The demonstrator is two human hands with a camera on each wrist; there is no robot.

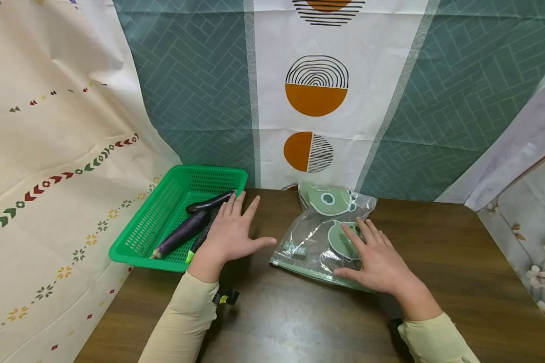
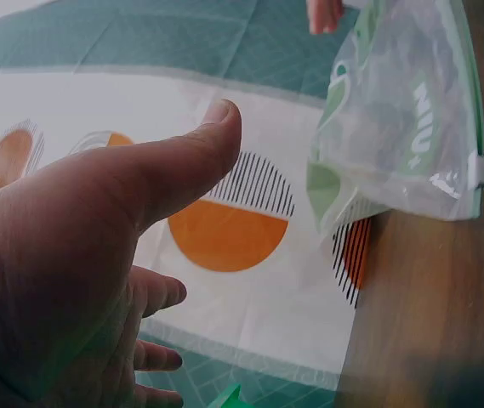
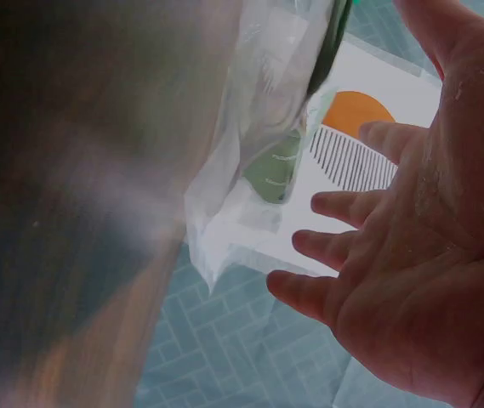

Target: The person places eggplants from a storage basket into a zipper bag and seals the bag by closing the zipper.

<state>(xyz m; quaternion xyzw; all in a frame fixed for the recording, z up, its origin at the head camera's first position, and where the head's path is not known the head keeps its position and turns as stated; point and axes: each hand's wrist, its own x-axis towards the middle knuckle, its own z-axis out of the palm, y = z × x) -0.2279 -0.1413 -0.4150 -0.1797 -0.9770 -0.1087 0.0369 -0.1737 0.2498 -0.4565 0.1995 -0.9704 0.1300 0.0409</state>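
Note:
My left hand hovers with spread fingers beside the right edge of a green plastic basket, holding nothing. Inside the basket lie a purple eggplant, a darker eggplant and a dark item with a bright green end, partly hidden by the hand. Over the right part of a clear zip bag with green cartoon prints, my right hand is held with straight, spread fingers. The bag lies on the table, its green zip edge toward me. In the right wrist view the fingers appear apart from the bag.
The brown wooden table carries the basket at left and the bag at centre. Behind it hangs a patterned cloth. A cream cloth borders the left side, and a floral cloth lies beyond the right edge.

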